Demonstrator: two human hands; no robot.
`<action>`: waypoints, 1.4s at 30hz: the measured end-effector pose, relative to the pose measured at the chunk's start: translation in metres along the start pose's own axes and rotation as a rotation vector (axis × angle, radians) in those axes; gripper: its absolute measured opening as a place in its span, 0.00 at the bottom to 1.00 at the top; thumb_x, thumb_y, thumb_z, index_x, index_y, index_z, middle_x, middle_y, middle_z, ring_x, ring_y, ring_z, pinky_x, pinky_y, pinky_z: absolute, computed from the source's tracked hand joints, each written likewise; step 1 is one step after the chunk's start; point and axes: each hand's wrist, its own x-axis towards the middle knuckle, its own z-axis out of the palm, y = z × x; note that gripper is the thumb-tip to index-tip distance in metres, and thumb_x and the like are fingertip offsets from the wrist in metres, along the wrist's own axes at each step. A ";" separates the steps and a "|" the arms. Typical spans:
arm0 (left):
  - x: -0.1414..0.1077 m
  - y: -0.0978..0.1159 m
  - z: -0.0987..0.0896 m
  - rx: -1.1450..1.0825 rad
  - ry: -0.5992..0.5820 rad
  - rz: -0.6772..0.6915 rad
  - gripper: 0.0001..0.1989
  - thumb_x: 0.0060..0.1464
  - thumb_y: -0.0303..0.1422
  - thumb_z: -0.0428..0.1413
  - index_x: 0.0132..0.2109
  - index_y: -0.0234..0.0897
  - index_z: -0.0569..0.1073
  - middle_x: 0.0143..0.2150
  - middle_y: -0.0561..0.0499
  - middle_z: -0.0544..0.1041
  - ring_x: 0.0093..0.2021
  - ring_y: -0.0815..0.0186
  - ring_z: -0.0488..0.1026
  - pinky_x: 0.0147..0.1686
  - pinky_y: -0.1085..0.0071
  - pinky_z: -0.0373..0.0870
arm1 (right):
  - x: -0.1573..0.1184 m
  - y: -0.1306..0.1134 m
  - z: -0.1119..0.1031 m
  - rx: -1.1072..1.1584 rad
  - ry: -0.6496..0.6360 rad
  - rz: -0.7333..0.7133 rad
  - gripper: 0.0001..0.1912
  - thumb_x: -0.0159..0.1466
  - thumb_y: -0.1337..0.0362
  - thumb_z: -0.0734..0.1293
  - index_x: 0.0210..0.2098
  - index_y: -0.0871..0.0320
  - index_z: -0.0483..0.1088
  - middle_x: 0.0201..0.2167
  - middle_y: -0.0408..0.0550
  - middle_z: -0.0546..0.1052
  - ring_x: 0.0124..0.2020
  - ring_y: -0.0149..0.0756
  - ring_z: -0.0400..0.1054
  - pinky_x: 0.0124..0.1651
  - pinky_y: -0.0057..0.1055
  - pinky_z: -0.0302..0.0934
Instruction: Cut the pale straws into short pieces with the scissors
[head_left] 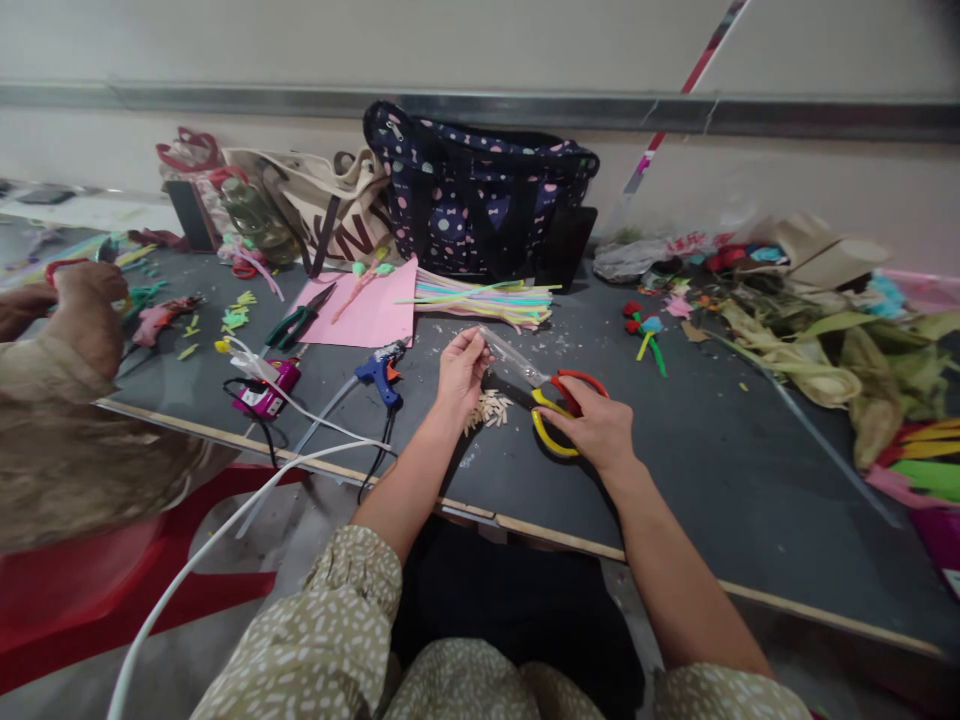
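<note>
My right hand (pixel 602 425) grips scissors (pixel 551 400) with one red and one yellow handle loop; their blades are open and point up and left. At the blade tips my left hand (pixel 463 372) is closed in a pinch, on something too small to make out. Below the blades, a small pile of short cream pieces (pixel 489 410) lies on the dark table (pixel 675 480). A blue glue gun (pixel 382 373) rests left of my left hand. Behind my hands is a bundle of pastel fuzzy sticks (pixel 487 300), beside a pink sheet (pixel 390 310).
A person's hand (pixel 90 290) is at work at the far left. Green-handled pliers (pixel 300 320) and a purple box (pixel 270 388) with white cables stand left. Bags (pixel 480 190) line the wall. Red and blue fuzzy flowers (pixel 645 325) and dry husks (pixel 810 360) lie right.
</note>
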 end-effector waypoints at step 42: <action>0.000 0.004 0.001 -0.046 0.015 -0.024 0.12 0.42 0.31 0.66 0.34 0.35 0.73 0.26 0.57 0.72 0.24 0.78 0.68 0.28 0.80 0.68 | 0.004 -0.005 -0.005 0.099 -0.109 0.114 0.31 0.57 0.41 0.62 0.51 0.56 0.69 0.31 0.46 0.78 0.29 0.35 0.72 0.33 0.29 0.60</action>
